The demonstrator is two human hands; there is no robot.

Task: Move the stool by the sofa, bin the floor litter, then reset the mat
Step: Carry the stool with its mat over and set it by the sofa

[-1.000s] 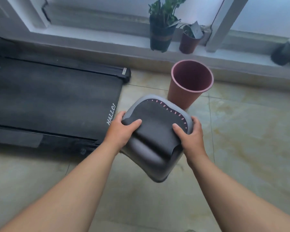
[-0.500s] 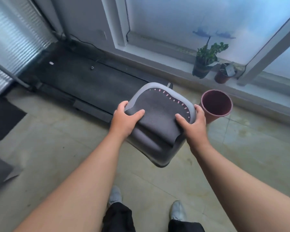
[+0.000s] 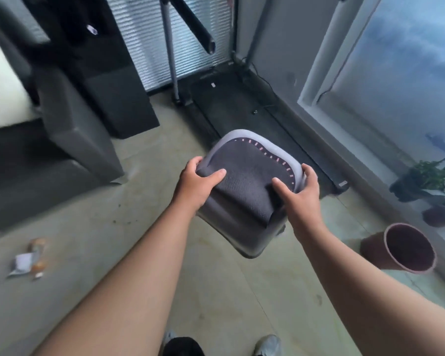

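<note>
I hold a grey stool [image 3: 249, 186] with a dark padded top and pink stitching off the floor in front of me. My left hand [image 3: 197, 182] grips its left edge, and my right hand [image 3: 299, 195] grips its right edge. The dark sofa [image 3: 70, 140] stands to the left, with a pale cushion on it. Floor litter [image 3: 28, 258], some wrappers and scraps, lies on the tiles at the lower left. The pink bin [image 3: 401, 249] stands on the floor at the right, tilted in this view. No mat is clearly in view.
A black treadmill [image 3: 242, 111] runs along the window wall beyond the stool. Potted plants [image 3: 427, 181] sit on the low sill at the right. A dark cabinet stands behind the sofa arm. My shoes show at the bottom edge.
The view has swung left while I carry the stool. The bin and plants slid to the right edge, and the sofa and the litter came into view at the left.
</note>
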